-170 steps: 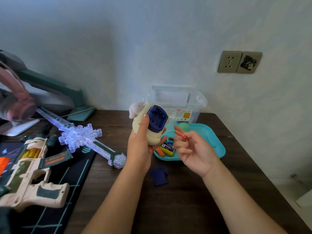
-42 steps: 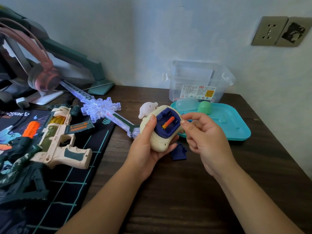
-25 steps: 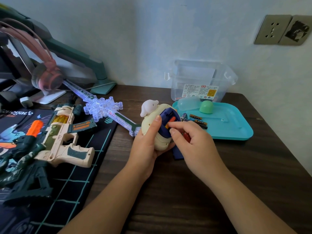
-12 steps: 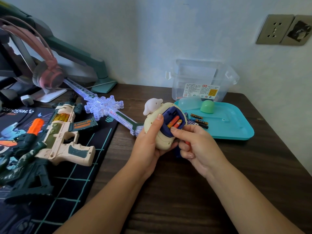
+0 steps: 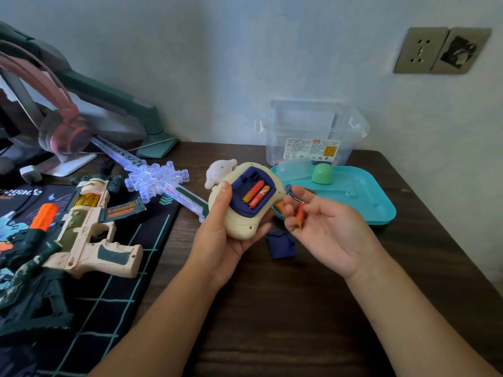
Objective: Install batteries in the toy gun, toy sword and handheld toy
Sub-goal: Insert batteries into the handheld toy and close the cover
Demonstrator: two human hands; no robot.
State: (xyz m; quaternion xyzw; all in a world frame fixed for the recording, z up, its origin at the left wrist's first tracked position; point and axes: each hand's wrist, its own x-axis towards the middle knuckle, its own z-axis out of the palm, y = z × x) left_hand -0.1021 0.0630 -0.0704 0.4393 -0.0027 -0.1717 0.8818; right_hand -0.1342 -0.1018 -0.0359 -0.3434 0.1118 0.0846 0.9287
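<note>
Batteries (image 5: 255, 196), two, sit in the cream handheld toy (image 5: 243, 225), left grip (image 5: 221, 240) clamped round it above mid-surface (image 5: 299, 308), right grip (image 5: 326, 232) pinching a third battery (image 5: 299, 216) just beside.

The toy gun (image 5: 89, 235) lies left of the toy sword (image 5: 158, 180); the tray (image 5: 364, 194) sits right, before the box (image 5: 307, 126).

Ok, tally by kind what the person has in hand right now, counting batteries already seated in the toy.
handheld toy: 1, held in the left hand
batteries seated in the toy: 2
loose battery held in the right hand: 1
Total: 4. An orange bit beside the fingers may be another; cannot tell.
</note>
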